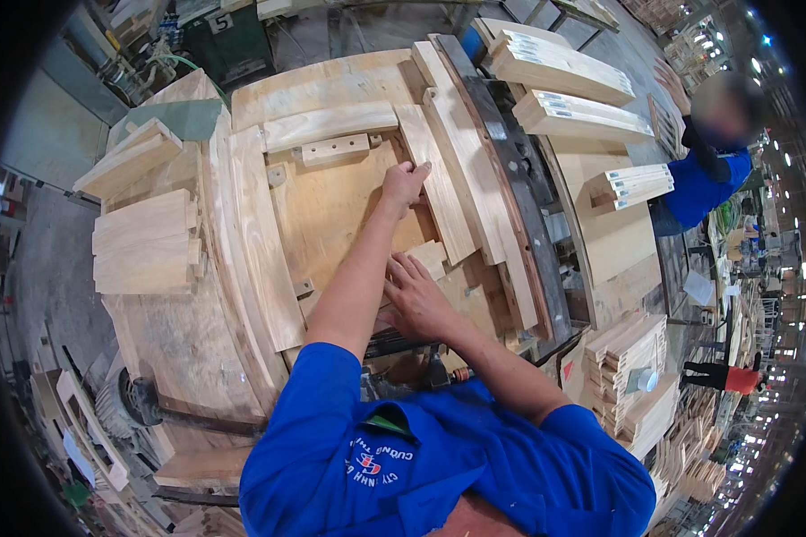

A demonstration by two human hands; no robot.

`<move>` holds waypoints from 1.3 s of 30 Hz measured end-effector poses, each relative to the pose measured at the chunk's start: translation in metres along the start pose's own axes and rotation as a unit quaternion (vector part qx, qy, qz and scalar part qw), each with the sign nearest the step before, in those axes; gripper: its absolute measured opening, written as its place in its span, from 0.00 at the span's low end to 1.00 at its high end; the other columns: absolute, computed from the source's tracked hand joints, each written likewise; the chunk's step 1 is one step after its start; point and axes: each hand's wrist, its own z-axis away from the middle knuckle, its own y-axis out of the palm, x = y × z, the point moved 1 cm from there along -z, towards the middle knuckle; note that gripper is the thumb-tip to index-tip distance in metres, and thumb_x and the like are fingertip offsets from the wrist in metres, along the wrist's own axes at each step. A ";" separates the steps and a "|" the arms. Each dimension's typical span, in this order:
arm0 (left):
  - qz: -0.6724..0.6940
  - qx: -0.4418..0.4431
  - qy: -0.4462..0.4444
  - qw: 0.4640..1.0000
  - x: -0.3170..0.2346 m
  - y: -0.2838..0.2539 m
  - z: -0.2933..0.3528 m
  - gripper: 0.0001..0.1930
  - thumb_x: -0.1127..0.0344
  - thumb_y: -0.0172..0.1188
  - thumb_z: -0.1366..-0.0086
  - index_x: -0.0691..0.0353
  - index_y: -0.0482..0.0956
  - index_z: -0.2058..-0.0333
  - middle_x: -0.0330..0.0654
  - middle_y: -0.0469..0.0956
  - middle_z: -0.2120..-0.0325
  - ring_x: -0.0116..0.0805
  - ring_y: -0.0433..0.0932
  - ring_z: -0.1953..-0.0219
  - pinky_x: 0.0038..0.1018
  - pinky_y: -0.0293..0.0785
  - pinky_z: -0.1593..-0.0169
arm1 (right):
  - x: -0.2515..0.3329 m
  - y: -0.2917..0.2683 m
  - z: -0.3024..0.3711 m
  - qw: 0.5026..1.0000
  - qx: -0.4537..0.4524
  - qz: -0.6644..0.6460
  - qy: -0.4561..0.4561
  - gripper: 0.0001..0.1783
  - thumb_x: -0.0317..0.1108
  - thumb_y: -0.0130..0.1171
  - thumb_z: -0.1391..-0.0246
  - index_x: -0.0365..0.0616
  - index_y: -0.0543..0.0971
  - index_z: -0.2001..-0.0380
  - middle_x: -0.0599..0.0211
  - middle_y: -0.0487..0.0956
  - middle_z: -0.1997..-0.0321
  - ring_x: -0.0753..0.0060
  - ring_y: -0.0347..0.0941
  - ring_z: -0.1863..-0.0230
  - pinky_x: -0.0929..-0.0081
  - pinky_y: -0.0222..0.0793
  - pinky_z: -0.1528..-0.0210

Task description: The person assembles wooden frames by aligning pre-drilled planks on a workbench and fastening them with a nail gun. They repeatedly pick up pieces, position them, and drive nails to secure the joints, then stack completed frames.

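Observation:
Four wooden pieces form a rectangular frame on a plywood jig (pixel 331 201). My left hand (pixel 406 186) reaches across it, closed on the inner edge of the right-hand board (pixel 436 183). Nearer to me, my right hand (pixel 416 300) is draped over the near wooden rail (pixel 432 257), its fingers bent across the wood and the thumb on the near side. Much of that rail is hidden under my hand and left forearm. The far rail (pixel 331 127) and the left board (pixel 264 237) touch neither hand. A drilled wooden block (pixel 335 149) sits inside the far rail.
Long wooden strips (pixel 470 161) lie beside a dark metal beam (pixel 510 170) to the right. Stacked boards (pixel 143 242) rest on the left; bundled pieces (pixel 564 67) and a board pile (pixel 622 371) are at the right. A co-worker (pixel 703 170) in blue stands beyond.

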 end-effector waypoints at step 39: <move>-0.562 -0.107 0.270 0.775 0.038 -0.068 0.285 0.48 0.47 0.76 0.52 0.69 0.71 0.36 0.56 0.72 0.41 0.56 0.67 0.35 0.46 0.64 0.31 | -0.034 -0.008 0.005 0.998 0.002 0.011 -0.062 0.40 0.28 0.66 0.57 0.41 0.72 0.35 0.50 0.71 0.34 0.44 0.66 0.31 0.55 0.63 0.28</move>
